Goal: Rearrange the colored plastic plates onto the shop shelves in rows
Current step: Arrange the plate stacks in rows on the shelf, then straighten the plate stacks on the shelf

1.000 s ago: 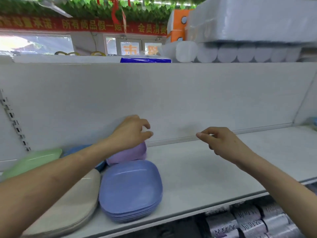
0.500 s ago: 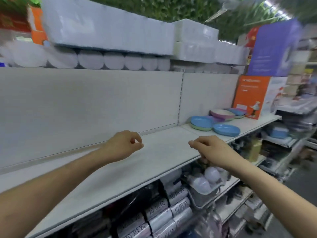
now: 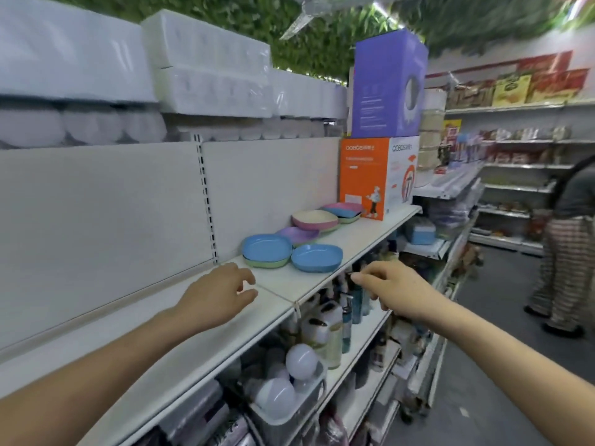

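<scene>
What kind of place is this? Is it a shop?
Most likely a shop. A long white metal shelf runs along an aisle, holding stacks of coloured square plastic plates and an orange cardboard box, with white plastic-wrapped paper roll packs on top.

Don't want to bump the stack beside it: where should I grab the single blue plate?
Likely pinch the blue plate by its raised near rim, from the front, with the right hand; it lies flat and the stack crowds its far side.

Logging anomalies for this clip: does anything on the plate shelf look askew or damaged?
The plates sit in uneven, overlapping mixed-colour piles near the orange box, not rows. Nothing looks spilled or broken.
</scene>
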Action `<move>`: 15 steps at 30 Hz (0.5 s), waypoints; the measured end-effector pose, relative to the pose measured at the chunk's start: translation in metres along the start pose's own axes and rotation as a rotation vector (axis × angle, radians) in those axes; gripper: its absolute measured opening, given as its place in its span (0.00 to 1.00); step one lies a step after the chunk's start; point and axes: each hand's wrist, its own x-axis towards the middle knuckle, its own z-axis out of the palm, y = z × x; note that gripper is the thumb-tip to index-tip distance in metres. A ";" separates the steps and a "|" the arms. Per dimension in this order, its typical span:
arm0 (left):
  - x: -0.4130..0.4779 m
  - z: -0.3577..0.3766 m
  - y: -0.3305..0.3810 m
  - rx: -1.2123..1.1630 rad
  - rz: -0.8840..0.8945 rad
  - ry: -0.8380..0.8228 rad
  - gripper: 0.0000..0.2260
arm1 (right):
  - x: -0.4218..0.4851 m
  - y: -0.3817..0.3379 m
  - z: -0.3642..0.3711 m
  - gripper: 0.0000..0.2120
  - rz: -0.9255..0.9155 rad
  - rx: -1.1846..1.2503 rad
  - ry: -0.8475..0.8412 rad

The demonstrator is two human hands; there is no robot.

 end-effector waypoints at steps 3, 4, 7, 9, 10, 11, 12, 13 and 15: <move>0.054 0.011 -0.005 -0.018 -0.030 0.057 0.11 | 0.047 0.024 -0.006 0.12 -0.026 -0.025 0.017; 0.069 0.011 -0.008 -0.021 -0.053 0.075 0.12 | 0.059 0.031 -0.005 0.11 -0.033 -0.022 0.011; 0.121 0.020 -0.021 -0.056 -0.160 0.137 0.12 | 0.103 0.055 0.000 0.11 -0.050 -0.009 -0.040; 0.145 0.029 -0.030 -0.054 -0.210 0.149 0.12 | 0.131 0.065 0.003 0.11 -0.049 0.003 -0.068; 0.155 0.035 -0.035 -0.045 -0.231 0.142 0.13 | 0.143 0.069 0.005 0.12 -0.052 0.014 -0.080; 0.164 0.041 -0.039 -0.037 -0.249 0.130 0.14 | 0.154 0.073 0.008 0.13 -0.063 0.012 -0.091; 0.171 0.046 -0.043 -0.031 -0.262 0.118 0.14 | 0.165 0.076 0.012 0.14 -0.077 0.000 -0.106; 0.177 0.050 -0.045 -0.025 -0.275 0.105 0.15 | 0.175 0.079 0.017 0.15 -0.086 -0.013 -0.120; 0.185 0.056 -0.048 -0.017 -0.296 0.085 0.17 | 0.193 0.083 0.024 0.17 -0.091 -0.029 -0.140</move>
